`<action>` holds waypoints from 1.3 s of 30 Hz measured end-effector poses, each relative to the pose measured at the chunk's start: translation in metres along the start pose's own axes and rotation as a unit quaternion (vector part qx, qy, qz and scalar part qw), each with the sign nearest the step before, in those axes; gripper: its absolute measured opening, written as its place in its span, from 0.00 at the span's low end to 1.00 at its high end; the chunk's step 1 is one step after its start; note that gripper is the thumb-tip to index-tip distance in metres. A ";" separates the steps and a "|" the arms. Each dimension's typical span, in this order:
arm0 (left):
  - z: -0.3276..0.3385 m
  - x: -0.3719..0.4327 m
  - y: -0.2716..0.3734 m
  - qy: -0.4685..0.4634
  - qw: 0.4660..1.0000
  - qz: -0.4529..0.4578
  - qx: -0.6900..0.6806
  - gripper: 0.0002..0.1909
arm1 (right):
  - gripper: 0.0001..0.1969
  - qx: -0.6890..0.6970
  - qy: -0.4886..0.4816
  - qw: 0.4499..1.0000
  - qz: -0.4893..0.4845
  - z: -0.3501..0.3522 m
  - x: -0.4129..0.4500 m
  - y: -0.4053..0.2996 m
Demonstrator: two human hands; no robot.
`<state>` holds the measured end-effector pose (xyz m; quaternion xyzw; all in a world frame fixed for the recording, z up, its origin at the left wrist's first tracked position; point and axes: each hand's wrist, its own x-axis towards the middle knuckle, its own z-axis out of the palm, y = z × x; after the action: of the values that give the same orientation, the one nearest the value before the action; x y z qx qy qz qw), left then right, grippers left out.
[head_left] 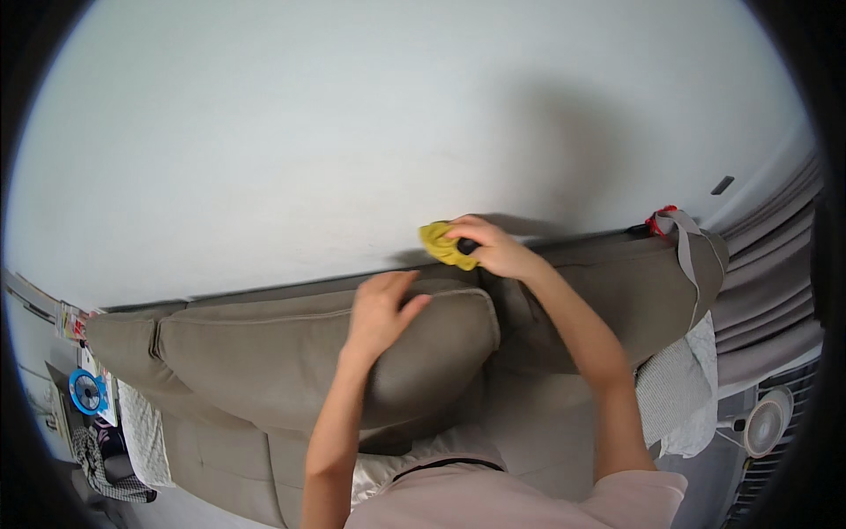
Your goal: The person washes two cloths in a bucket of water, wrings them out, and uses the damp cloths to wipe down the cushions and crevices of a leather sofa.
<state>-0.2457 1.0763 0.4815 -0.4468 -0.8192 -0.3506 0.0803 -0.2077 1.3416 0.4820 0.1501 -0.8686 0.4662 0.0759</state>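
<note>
My right hand [496, 248] holds a bunched yellow cloth [441, 246] close to the white wall [317, 159], just above the top of the sofa back. A small black object [468, 246] shows between the palm and the cloth; its kind is unclear. My left hand [383, 307] has nothing in it and lies at the top of a grey-brown sofa back cushion [443, 350], thumb spread from the fingers. Whether the cloth touches the wall cannot be told.
A grey strap [687, 258] and a red item [657, 219] lie over the sofa's right end. Beyond it are a grey curtain [767, 284] and a white fan [768, 423]. To the left stands a blue fan [88, 391]. A dark plate [723, 185] is on the wall.
</note>
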 end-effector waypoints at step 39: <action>0.033 -0.031 0.013 0.008 0.997 -0.005 -0.077 0.07 | 0.22 -0.293 -0.015 0.951 0.094 0.056 -0.026 -0.003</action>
<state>-0.2109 1.0813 0.4498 -0.4443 -0.7914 -0.4169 0.0502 -0.1817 1.2984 0.4467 0.0463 -0.9781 0.1940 0.0596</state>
